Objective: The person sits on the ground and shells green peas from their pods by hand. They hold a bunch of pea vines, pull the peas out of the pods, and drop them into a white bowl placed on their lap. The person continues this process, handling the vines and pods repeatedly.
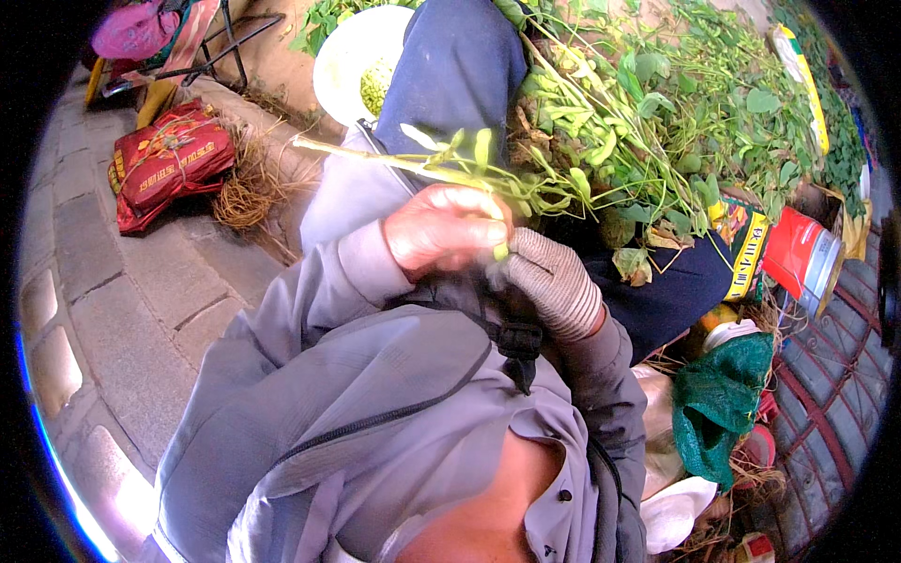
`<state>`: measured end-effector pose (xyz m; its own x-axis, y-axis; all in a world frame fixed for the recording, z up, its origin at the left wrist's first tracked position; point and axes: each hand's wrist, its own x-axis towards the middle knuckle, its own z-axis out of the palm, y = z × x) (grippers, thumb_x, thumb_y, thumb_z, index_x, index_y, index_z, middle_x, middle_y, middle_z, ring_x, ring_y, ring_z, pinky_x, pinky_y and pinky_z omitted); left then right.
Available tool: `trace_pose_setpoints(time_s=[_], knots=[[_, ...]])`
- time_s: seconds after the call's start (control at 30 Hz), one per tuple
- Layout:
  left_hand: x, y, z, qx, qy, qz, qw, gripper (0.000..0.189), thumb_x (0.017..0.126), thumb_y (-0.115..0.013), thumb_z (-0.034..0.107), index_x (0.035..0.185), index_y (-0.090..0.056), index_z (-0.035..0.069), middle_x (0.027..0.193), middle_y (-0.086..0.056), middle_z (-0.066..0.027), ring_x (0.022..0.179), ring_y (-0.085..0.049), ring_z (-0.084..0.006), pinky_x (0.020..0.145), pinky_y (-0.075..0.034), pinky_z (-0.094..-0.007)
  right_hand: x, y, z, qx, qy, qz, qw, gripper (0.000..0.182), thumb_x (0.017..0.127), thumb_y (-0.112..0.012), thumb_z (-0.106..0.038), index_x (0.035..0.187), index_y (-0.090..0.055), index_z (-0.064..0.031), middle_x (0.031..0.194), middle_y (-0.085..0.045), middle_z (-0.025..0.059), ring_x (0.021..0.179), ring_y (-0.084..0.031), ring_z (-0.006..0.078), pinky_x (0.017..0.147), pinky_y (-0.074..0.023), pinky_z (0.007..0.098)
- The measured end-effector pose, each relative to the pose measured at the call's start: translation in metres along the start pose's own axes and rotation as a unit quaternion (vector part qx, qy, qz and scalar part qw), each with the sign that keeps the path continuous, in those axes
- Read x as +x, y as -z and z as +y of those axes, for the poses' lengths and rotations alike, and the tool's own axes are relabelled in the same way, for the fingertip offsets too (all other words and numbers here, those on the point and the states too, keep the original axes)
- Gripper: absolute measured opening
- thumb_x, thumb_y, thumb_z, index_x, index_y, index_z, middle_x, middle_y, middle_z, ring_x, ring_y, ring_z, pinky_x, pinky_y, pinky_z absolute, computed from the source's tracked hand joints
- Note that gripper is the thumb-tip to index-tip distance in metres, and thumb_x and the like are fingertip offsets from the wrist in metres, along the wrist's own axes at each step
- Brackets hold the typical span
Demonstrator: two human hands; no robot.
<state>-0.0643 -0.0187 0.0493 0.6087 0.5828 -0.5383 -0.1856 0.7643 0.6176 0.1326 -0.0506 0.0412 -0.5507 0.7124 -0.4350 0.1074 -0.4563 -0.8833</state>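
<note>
My bare left hand [450, 229] is closed, thumb against fingers, with a small green bean pod [500, 251] at the thumb tip. My right hand [552, 278], in a ribbed knit glove, has curled fingers close against that pod; its fingertips are blurred, and its hold is unclear. A cut bean-plant stem [373, 156] with pods lies across just beyond my left fingers, partly behind them. Past my knee, a white bowl [338, 70] holds green shelled beans [377, 86]. A heap of bean plants [605, 134] with leaves and pods spreads beyond my right hand.
At left, a red plastic bag [176, 165] and dry roots [246, 190] lie near the paving, below a folding stool [232, 42]. To the right are a red and silver tin [802, 260], a green mesh sack [721, 401] and a metal grating [816, 415].
</note>
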Motion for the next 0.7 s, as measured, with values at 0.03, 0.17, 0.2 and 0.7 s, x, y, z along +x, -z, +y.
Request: trace_pose_setpoints(time_s=[0.03, 0.17, 0.2, 0.7], knots=[[0.000, 0.004, 0.001, -0.011, 0.030, -0.010, 0.999, 0.015, 0.087, -0.068, 0.023, 0.090, -0.064, 0.009, 0.065, -0.049, 0.0060, 0.050, -0.036, -0.0022, 0.045, -0.025, -0.0194, 0.000, 0.000, -0.002, -0.007, 0.012, -0.001, 1.000, 0.025, 0.091, -0.051, -0.025, 0.095, -0.062, -0.0033, 0.081, -0.059, 0.0099, 0.076, -0.060, 0.0202, 0.070, -0.0467, 0.0322], [-0.003, 0.002, -0.001, -0.020, 0.025, -0.014, 0.999, 0.014, 0.086, -0.068, 0.021, 0.091, -0.059, 0.011, 0.069, -0.049, 0.0067, 0.052, -0.038, -0.0018, 0.046, -0.027, -0.0183, 0.004, 0.002, -0.002, -0.059, 0.063, -0.015, 0.996, 0.027, 0.092, -0.050, -0.026, 0.095, -0.063, -0.0028, 0.078, -0.059, 0.0092, 0.074, -0.059, 0.0174, 0.070, -0.0460, 0.0301], [-0.001, 0.002, -0.003, 0.015, -0.001, -0.019, 1.000, 0.014, 0.085, -0.069, 0.019, 0.091, -0.058, 0.011, 0.070, -0.049, 0.0071, 0.053, -0.038, -0.0015, 0.046, -0.028, -0.0180, 0.004, 0.003, -0.001, -0.078, 0.075, -0.018, 0.994, 0.026, 0.092, -0.051, -0.026, 0.095, -0.063, -0.0028, 0.078, -0.059, 0.0093, 0.073, -0.058, 0.0172, 0.070, -0.0458, 0.0298], [-0.004, 0.008, -0.006, -0.033, 0.034, -0.051, 0.998, 0.023, 0.085, -0.065, 0.011, 0.106, -0.057, 0.010, 0.076, -0.053, 0.0049, 0.058, -0.042, -0.0029, 0.051, -0.031, -0.0175, 0.003, 0.002, 0.013, 0.029, 0.031, 0.021, 0.999, 0.021, 0.084, -0.061, -0.010, 0.102, -0.063, 0.0008, 0.092, -0.062, 0.0025, 0.078, -0.056, 0.0084, 0.068, -0.0460, 0.0216]])
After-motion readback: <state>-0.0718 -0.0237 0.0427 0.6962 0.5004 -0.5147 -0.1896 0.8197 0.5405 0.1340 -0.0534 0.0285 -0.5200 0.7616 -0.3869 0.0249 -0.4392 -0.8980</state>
